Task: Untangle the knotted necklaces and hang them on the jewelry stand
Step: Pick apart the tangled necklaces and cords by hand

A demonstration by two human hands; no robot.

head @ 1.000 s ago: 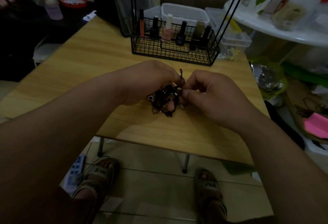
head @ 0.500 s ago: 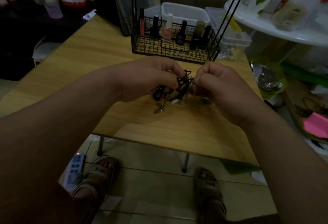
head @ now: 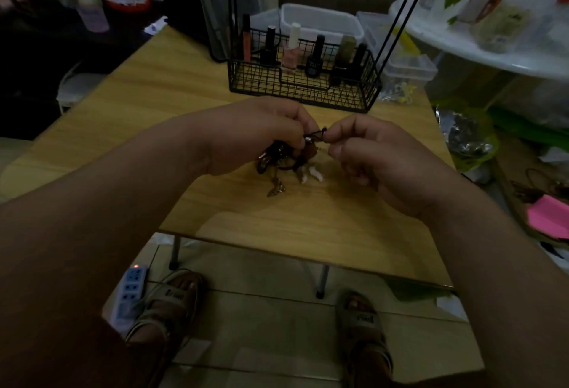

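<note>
A dark knotted clump of necklaces (head: pixel 284 161) with black cords, metal charms and small white pendants hangs just above the wooden table (head: pixel 308 227). My left hand (head: pixel 255 135) grips the clump from the left with curled fingers. My right hand (head: pixel 366 153) pinches a short black cord loop at the top of the clump between thumb and forefinger. The two hands are nearly touching. The black wire jewelry stand (head: pixel 303 84), a basket base with thin slanted rods rising from it, sits at the far side of the table.
Several nail polish bottles (head: pixel 291 49) stand in the wire basket. Clear plastic boxes (head: pixel 409 67) sit behind it. A white round table (head: pixel 492 52) with jars is at right. A power strip (head: pixel 129 292) and my sandalled feet are on the floor below.
Both hands lifted the clump off the table and shifted toward the stand. My right hand now pulls a cord loop out at the top while charms dangle below.
</note>
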